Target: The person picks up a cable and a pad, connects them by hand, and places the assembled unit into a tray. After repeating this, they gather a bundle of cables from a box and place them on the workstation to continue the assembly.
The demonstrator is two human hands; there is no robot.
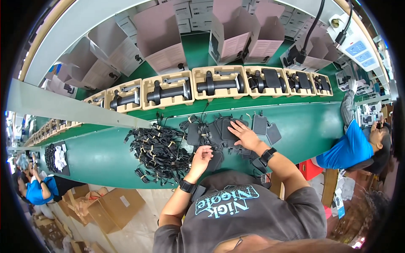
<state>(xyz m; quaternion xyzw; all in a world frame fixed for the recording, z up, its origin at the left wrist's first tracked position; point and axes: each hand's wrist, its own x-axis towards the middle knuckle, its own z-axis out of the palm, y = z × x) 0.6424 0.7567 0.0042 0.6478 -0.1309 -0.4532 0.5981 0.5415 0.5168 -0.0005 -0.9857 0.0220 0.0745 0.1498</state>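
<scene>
My right hand (246, 135) lies with its fingers spread on a pile of flat black square pads (227, 130). My left hand (202, 157) is at the near edge of these pads, its fingers loosely bent and nothing visible in them. A black cable bundle (204, 134) lies across the pads just beyond my left hand. Left of it is a large heap of black cables (156, 152), tied into bundles with pale ties. To the right of my right hand, a few more pads (273, 134) rest on the green table.
Beyond the green table (101, 156) runs a row of cardboard trays (168, 102) holding black parts. Open boxes (162, 46) stand behind them. A grey post (80, 105) crosses at left. Co-workers in blue (348, 145) sit at both ends; cardboard cartons (116, 208) lie on the floor.
</scene>
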